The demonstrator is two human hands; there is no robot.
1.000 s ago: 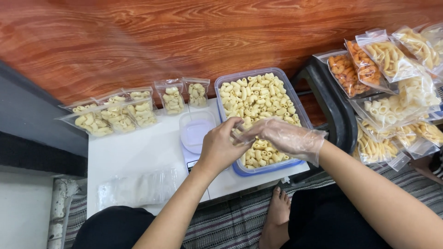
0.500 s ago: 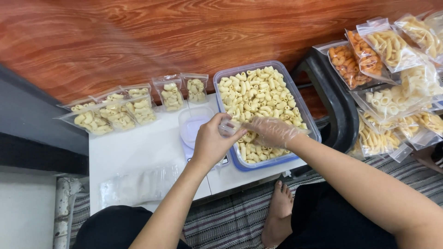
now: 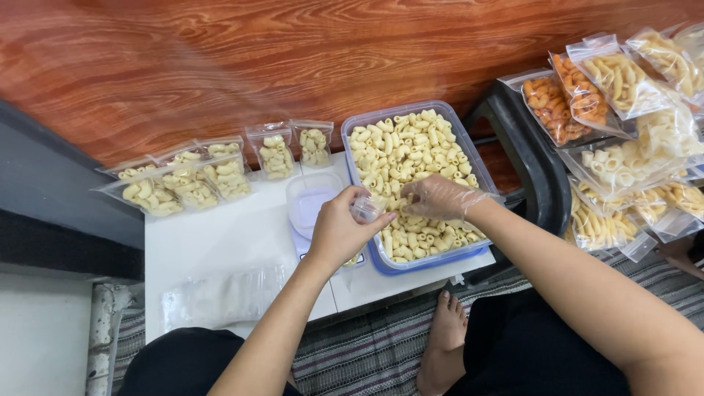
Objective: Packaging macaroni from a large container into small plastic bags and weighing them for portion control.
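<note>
The barest stretch of the white table (image 3: 220,242) lies at centre left of the frame, between the row of filled bags (image 3: 213,172) along its upper edge and the flat stack of empty clear bags (image 3: 220,293) at lower left. At centre, the shallow clear dish (image 3: 308,202) and the blue-rimmed tub of macaroni snacks (image 3: 411,158) crowd together with little gap. At right, the black stool (image 3: 524,143) and heaped snack bags (image 3: 631,139) block passage.
</note>
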